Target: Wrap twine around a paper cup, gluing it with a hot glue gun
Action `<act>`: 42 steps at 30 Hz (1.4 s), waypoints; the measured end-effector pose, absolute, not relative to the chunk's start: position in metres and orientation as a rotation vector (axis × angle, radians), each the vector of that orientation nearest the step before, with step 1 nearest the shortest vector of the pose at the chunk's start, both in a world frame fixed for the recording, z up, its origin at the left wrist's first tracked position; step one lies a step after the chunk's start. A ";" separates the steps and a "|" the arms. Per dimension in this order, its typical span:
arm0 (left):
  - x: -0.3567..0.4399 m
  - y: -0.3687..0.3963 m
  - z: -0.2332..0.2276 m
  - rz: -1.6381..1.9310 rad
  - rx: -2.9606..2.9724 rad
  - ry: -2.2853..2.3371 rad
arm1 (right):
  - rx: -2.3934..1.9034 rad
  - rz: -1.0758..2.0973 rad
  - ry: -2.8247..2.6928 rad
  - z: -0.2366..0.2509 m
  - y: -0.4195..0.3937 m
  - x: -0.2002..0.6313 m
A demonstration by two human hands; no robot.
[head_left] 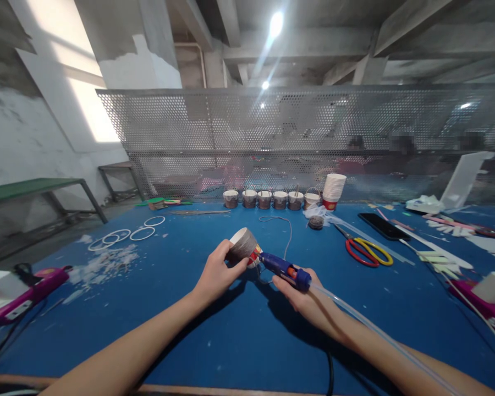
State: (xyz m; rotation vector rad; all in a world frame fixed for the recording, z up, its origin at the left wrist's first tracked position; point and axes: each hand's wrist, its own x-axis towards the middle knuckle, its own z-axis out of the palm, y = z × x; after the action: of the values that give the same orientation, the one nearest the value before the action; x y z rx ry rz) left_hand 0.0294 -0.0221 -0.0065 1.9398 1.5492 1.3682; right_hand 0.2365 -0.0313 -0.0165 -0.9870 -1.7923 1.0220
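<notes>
Head view: left fingers wrap cup; glue gun nozzle touches it.

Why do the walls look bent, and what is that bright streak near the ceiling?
Head view: the wide lens bows the perforated metal screen and table edges; the ceiling lamp flares into streaks; a few patches behind the screen are blurred; the left hand, paper cup and glue gun are sharp, casting dark shadows.

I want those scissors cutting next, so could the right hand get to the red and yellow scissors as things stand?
Probably not right away: the right hand is shut on the glue gun. The table between it and the scissors is bare.
</notes>
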 end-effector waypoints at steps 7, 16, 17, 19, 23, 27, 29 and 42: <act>0.030 -0.022 -0.007 1.333 1.925 1.574 | -1.003 0.983 -1.841 -0.014 -0.033 0.236; 0.030 -0.020 -0.009 1.341 1.947 1.575 | -0.953 0.790 -1.963 -0.017 -0.032 0.235; 0.030 -0.020 -0.009 1.344 1.950 1.578 | -0.955 0.748 -1.978 -0.018 -0.031 0.235; 0.031 -0.020 -0.008 1.341 1.953 1.577 | -0.973 0.673 -1.988 -0.018 -0.030 0.235; 0.032 -0.021 -0.007 1.308 1.951 1.579 | -0.995 0.585 -2.025 -0.022 -0.028 0.236; 0.032 -0.021 -0.007 1.304 1.950 1.591 | -0.973 0.480 -2.066 -0.029 -0.027 0.235; 0.031 -0.021 -0.008 1.309 1.956 1.588 | -0.968 0.450 -2.071 -0.030 -0.026 0.236; 0.029 -0.018 -0.010 1.295 1.898 1.554 | -0.967 0.600 -2.034 -0.021 -0.028 0.236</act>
State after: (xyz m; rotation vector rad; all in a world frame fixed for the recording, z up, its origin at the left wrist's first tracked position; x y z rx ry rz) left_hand 0.0292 -0.0177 -0.0103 1.8984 1.5540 1.2955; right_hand 0.2362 -0.0276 -0.0208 -0.9672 -2.0340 0.6003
